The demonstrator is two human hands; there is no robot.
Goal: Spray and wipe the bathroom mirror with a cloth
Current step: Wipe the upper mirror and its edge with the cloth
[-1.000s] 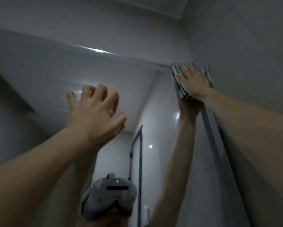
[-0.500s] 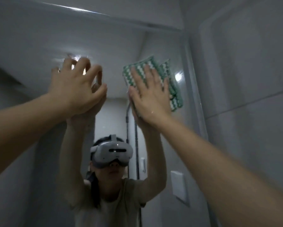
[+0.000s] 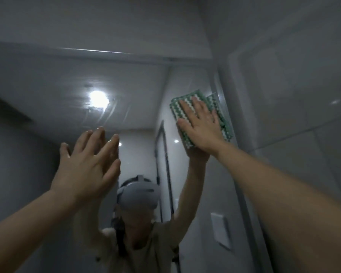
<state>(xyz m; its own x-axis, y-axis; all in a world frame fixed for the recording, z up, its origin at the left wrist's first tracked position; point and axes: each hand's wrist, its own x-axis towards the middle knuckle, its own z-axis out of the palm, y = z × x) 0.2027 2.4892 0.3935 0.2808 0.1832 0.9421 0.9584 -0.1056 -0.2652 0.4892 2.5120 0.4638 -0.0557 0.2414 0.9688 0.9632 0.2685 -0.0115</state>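
Note:
The bathroom mirror [image 3: 47, 85] fills the wall ahead and shows my reflection with both arms raised. A green-and-white striped cloth [image 3: 180, 110] lies flat against the glass near the mirror's right edge. My right hand [image 3: 200, 127] presses it there with a flat palm and spread fingers. Lower and to the left, my left hand [image 3: 88, 166] rests flat against the glass, fingers apart, holding nothing. No spray bottle is in view.
A grey tiled side wall [image 3: 293, 95] meets the mirror's right edge. The mirror's top edge [image 3: 126, 56] runs under the wall above. Reflected in the glass are a ceiling light [image 3: 97, 99], a door frame [image 3: 163, 164] and a white wall plate [image 3: 220, 231].
My right hand swept the cloth from the mirror's top right corner down and left, then back right toward the edge. My left hand has shifted lower on the glass.

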